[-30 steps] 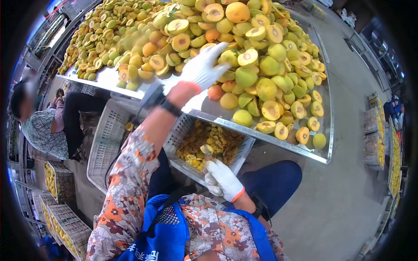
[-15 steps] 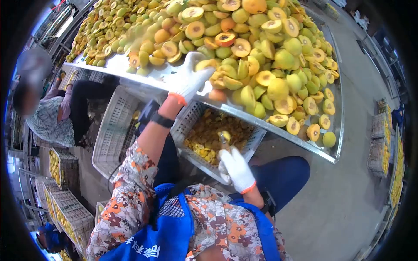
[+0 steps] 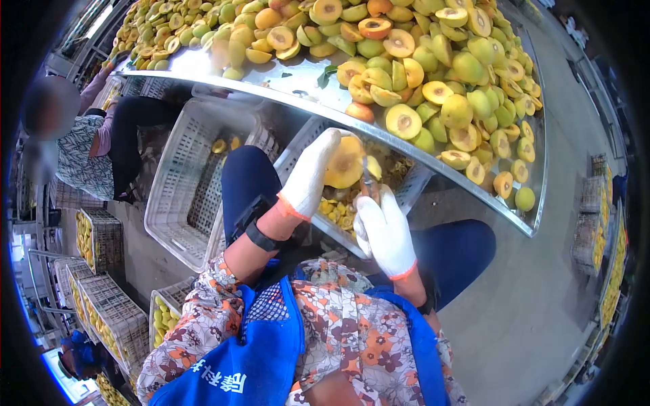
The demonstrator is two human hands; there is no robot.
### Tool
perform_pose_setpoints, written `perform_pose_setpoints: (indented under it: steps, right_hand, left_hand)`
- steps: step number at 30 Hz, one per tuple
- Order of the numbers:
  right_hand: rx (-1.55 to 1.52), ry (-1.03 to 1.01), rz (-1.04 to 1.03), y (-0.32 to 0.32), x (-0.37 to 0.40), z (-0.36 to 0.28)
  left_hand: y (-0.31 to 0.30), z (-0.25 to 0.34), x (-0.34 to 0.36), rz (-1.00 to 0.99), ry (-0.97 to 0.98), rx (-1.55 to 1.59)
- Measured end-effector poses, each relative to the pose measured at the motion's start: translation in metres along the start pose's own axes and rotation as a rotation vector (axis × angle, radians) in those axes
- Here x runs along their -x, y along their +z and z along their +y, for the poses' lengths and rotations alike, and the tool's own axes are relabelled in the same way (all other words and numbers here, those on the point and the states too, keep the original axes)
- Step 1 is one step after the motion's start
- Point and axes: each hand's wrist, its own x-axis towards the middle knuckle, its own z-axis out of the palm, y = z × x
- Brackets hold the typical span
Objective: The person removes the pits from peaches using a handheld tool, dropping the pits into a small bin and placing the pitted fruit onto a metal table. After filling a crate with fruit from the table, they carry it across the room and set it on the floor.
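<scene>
In a white glove, my left hand (image 3: pixel 313 169) is closed on a peach half (image 3: pixel 344 164), its cut face turned toward the tool. My right hand (image 3: pixel 386 229), also gloved, grips a small knife-like tool (image 3: pixel 367 177) with a metal tip and a brownish handle. The tip is at the right edge of the peach half, and a small yellow piece (image 3: pixel 373 167) shows beside it. Both hands are over a crate (image 3: pixel 418 188) holding yellow scraps (image 3: pixel 336 214). Beyond them, many halved peaches (image 3: pixel 457 111) lie heaped on a metal table (image 3: pixel 298 84).
A white crate (image 3: pixel 169 196) with a few fruit pieces stands to the left. Another person (image 3: pixel 84 145) sits farther left at the same table. Stacked crates of fruit (image 3: pixel 101 311) line the lower left, more crates (image 3: pixel 589 230) the right. The table's metal rim (image 3: pixel 474 196) runs just ahead.
My left hand has come back from the heap on the table and now holds a peach half over the crate. My right hand and the tool have shifted slightly right and down, meeting it.
</scene>
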Motion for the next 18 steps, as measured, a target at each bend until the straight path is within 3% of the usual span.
perform_pose_setpoints:
  steps: [1, 3, 5, 8, 11, 15, 17, 18]
  right_hand:
    - [0.265, -0.109, 0.034, 0.003, -0.002, 0.004]
    - [0.297, -0.215, 0.058, 0.006, -0.003, 0.007]
    - [0.917, -0.777, 0.129, 0.005, -0.001, 0.002]
    - [0.748, -0.625, 0.04, 0.012, 0.0, 0.002]
    - [0.821, -0.711, 0.06, 0.01, 0.004, -0.003]
    - [0.838, -0.672, 0.055, 0.013, 0.009, 0.006]
    - [0.36, -0.203, -0.053, 0.017, 0.011, 0.009]
    - [0.358, -0.201, -0.05, 0.015, 0.011, 0.01]
  left_hand:
    - [0.0, 0.001, 0.003, -0.055, 0.013, -0.047]
    - [-0.002, -0.001, 0.005, -0.057, 0.101, -0.229]
    - [0.0, 0.002, 0.014, -0.007, 0.048, -0.19]
    - [0.004, 0.002, 0.017, 0.066, 0.122, -0.291]
    - [0.003, 0.009, 0.022, 0.042, 0.115, -0.37]
    - [0.011, 0.005, 0.027, 0.072, 0.132, -0.4]
    - [0.013, 0.004, 0.028, 0.058, 0.115, -0.394]
    - [0.013, 0.005, 0.028, 0.055, 0.112, -0.395]
